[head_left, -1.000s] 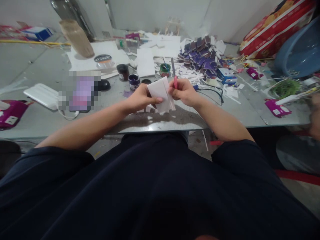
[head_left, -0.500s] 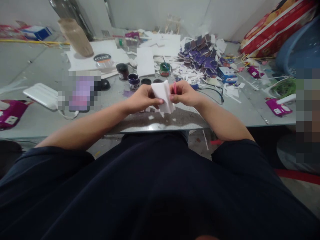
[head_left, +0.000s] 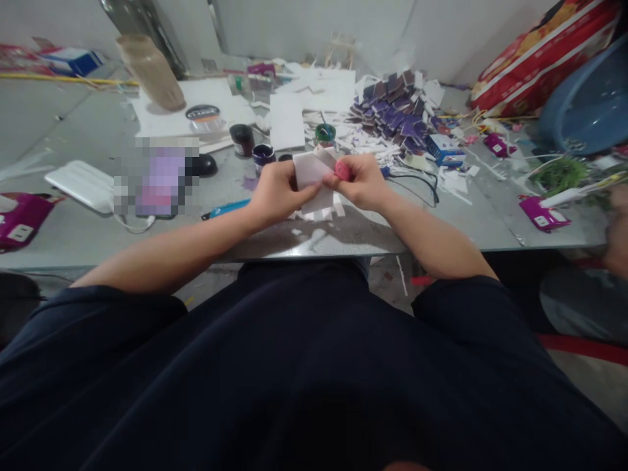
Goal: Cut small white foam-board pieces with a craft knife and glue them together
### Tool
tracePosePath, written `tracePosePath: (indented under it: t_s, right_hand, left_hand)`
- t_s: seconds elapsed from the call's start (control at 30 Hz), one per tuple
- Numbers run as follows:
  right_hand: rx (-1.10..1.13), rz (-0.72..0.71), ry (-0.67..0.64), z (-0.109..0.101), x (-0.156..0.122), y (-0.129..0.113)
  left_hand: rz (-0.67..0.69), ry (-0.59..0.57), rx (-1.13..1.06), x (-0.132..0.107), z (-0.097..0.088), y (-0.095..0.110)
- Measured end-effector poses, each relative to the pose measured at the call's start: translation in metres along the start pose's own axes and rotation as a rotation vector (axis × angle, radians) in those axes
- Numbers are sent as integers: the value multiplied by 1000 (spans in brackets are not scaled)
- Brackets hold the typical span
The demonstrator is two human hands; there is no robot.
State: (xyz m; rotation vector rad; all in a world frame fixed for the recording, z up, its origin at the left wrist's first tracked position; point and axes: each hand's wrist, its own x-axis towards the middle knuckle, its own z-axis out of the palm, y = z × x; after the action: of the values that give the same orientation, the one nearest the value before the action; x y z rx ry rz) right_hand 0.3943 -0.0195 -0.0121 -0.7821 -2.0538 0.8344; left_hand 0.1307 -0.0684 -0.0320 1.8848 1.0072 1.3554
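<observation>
My left hand (head_left: 277, 193) is closed around the edge of a white foam board piece (head_left: 314, 186), its thumb lying across the face. Opposite it, my right hand (head_left: 362, 182) grips a small round pink-red object (head_left: 343, 171), whose exact kind I cannot make out. That hand's fingertips also meet the board's right side. Both hands are raised above the front of the table. White scraps (head_left: 338, 208) lie just beneath the board. Partly hidden by my left forearm is a slim blue object with a dark end (head_left: 228, 209).
Paint jars (head_left: 242, 139) stand behind my hands, with a green jar (head_left: 324, 133) further right. Purple-painted pieces (head_left: 392, 111) are heaped at the back. A phone (head_left: 161, 176) and a white power bank (head_left: 78, 186) lie left. A blue basin (head_left: 583, 98) stands right, near another person's blurred hand (head_left: 618, 235).
The board has turned flatter towards me, and the pink-red object now shows its round face. My left hand has shifted slightly, exposing the blue object. Another person's hand shows at the right edge.
</observation>
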Motion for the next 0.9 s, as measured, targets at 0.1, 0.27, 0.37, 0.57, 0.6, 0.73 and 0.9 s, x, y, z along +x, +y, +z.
tracePosePath:
  t_s: [0.1,0.27,0.37,0.57,0.6,0.73,0.9]
  right_hand:
    - [-29,-17,17,2,-1,-4]
    - [-93,-21,74,7,-3,-8]
    - [-93,-13,96,9,-5,-11]
    - [-25,-57,55,8,-3,-8]
    - [14,-74,53,7,-2,-5]
    - [120,-153,52,6,3,7]
    - [60,-212,-39,6,0,10]
  left_hand:
    - [15,34,48,-1,0,6]
    - [16,68,72,-3,0,12]
    - [21,82,74,-3,1,11]
    - [-5,-59,-108,1,1,12]
    - [-5,-100,-136,2,1,13]
    - [-18,-167,-150,1,2,15]
    - [12,-110,-110,0,5,12]
